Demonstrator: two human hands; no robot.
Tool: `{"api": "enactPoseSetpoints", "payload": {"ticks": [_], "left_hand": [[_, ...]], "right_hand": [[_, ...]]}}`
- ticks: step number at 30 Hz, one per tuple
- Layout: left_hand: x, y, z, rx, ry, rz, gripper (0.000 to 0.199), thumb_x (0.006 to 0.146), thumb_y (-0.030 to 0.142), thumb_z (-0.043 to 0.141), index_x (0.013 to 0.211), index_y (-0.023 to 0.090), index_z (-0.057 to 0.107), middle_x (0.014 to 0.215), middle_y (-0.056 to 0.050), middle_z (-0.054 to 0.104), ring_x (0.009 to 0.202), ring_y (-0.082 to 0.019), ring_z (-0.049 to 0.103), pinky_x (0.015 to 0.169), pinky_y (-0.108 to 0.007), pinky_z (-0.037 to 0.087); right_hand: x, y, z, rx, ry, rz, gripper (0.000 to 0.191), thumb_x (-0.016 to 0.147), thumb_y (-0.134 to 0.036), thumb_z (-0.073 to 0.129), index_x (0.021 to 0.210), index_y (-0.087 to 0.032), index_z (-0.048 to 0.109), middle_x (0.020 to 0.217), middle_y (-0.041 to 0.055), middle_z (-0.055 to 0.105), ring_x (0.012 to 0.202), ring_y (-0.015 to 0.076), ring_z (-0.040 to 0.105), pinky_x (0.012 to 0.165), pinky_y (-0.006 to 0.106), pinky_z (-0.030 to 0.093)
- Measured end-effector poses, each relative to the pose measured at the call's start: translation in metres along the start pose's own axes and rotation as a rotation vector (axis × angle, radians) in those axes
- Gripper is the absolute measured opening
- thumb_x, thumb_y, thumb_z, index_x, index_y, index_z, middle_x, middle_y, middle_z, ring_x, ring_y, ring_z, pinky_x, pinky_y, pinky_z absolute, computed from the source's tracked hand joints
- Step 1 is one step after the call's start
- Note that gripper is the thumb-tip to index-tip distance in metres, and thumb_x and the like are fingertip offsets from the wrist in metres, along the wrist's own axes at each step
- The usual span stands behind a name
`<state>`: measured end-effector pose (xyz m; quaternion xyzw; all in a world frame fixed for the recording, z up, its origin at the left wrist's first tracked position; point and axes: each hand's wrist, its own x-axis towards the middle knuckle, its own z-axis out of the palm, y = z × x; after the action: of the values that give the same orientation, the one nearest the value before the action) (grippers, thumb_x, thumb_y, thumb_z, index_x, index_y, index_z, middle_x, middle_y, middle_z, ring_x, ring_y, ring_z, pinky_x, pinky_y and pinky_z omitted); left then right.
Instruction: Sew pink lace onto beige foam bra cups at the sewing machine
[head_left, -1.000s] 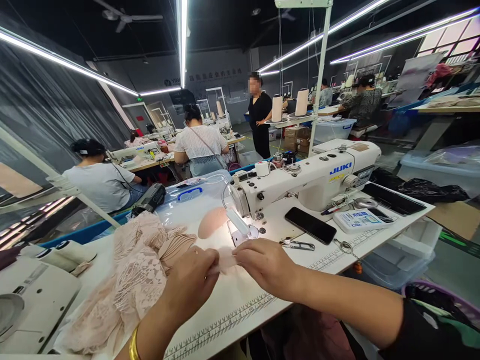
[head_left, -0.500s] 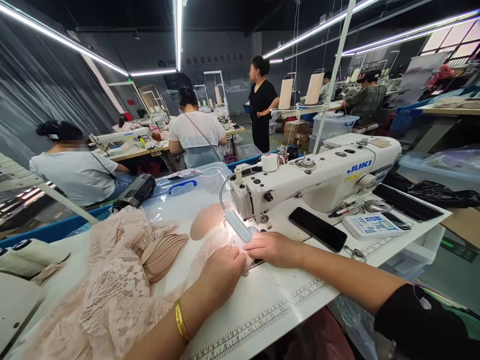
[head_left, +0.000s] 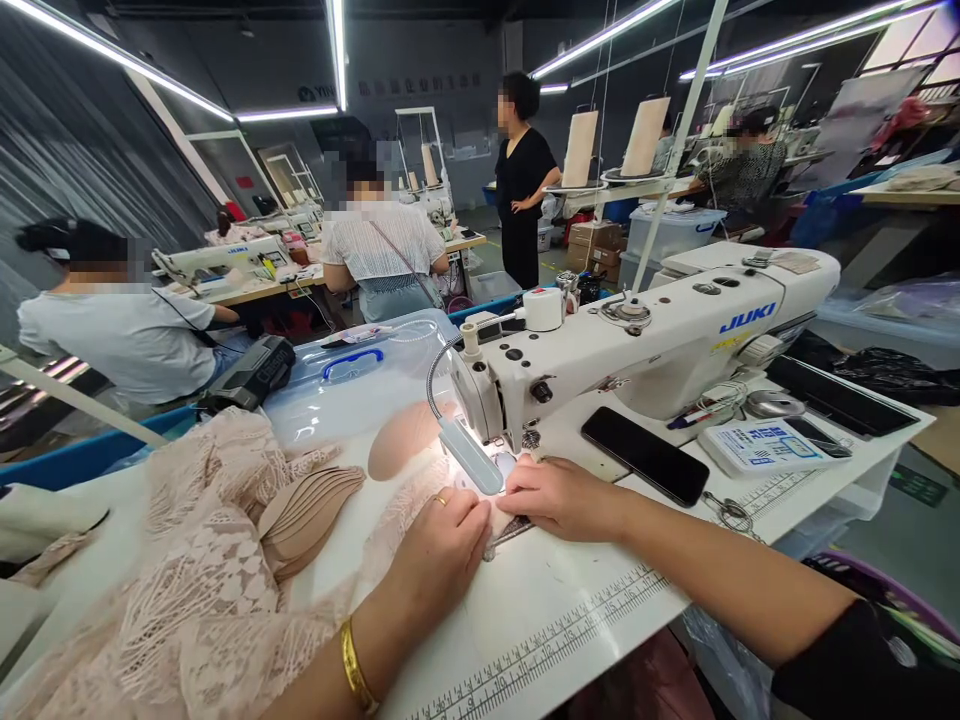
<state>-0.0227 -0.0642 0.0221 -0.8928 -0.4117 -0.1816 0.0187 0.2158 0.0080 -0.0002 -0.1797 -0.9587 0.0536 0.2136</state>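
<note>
Under the lit lamp of a white sewing machine (head_left: 645,340), my left hand (head_left: 442,535) pinches the edge of pale pink lace fabric (head_left: 401,500). Close on its right, my right hand (head_left: 566,497) has its fingers pressed together on the same fabric beside the needle area. The lamp head (head_left: 471,458) hides part of the fabric there. More lace (head_left: 202,560) lies heaped on the left of the table, with a stack of beige cup pads (head_left: 311,520) on it. A single beige pad (head_left: 405,440) rests behind my left hand.
A black phone (head_left: 645,455), a white box (head_left: 772,447) and small metal scissors (head_left: 727,513) lie right of my hands. Behind the table is a clear plastic bin (head_left: 360,375). Several people are further back, one standing in black (head_left: 525,190). Printed rulers (head_left: 570,640) line the front edge.
The view has shifted slightly, and the machine and phone appear further right. Both hands stay at the needle area, with my left fingers a little more curled down on the fabric.
</note>
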Motion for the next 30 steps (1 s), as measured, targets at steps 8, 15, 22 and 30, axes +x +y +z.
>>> {"api": "enactPoseSetpoints", "payload": {"ticks": [8, 15, 22, 30], "left_hand": [[0.001, -0.002, 0.002, -0.04, 0.081, 0.034, 0.022, 0.105, 0.015, 0.045, 0.095, 0.019, 0.064, 0.089, -0.006, 0.066, 0.082, -0.023, 0.056, 0.071, -0.037, 0.05], [0.003, -0.007, 0.007, -0.043, 0.095, 0.044, 0.021, 0.105, 0.016, 0.047, 0.098, 0.019, 0.066, 0.088, -0.005, 0.07, 0.08, -0.023, 0.057, 0.073, -0.037, 0.049], [0.019, -0.032, 0.01, -0.034, 0.068, 0.144, 0.025, 0.105, 0.021, 0.045, 0.102, 0.019, 0.07, 0.091, -0.008, 0.071, 0.085, -0.024, 0.064, 0.077, -0.038, 0.051], [0.031, -0.041, 0.004, -0.05, 0.003, 0.154, 0.026, 0.105, 0.02, 0.045, 0.095, 0.02, 0.069, 0.092, -0.008, 0.072, 0.086, -0.024, 0.066, 0.08, -0.039, 0.052]], "right_hand": [[0.001, -0.002, 0.002, 0.026, 0.01, 0.011, 0.029, 0.095, -0.005, 0.049, 0.105, -0.021, 0.071, 0.089, 0.003, 0.062, 0.075, 0.0167, 0.049, 0.07, 0.029, 0.04], [0.001, -0.001, 0.004, 0.031, 0.026, 0.032, 0.029, 0.092, -0.002, 0.05, 0.102, -0.022, 0.069, 0.09, 0.0027, 0.062, 0.075, 0.0164, 0.047, 0.07, 0.028, 0.038], [0.003, 0.0, 0.004, -0.004, 0.043, 0.116, 0.027, 0.084, 0.0, 0.053, 0.094, -0.02, 0.068, 0.088, 0.0045, 0.062, 0.079, 0.0193, 0.047, 0.065, 0.028, 0.035], [0.004, 0.0, 0.005, -0.016, 0.079, 0.157, 0.026, 0.082, 0.002, 0.052, 0.092, -0.018, 0.066, 0.086, 0.0036, 0.059, 0.075, 0.0179, 0.041, 0.064, 0.028, 0.033]]}}
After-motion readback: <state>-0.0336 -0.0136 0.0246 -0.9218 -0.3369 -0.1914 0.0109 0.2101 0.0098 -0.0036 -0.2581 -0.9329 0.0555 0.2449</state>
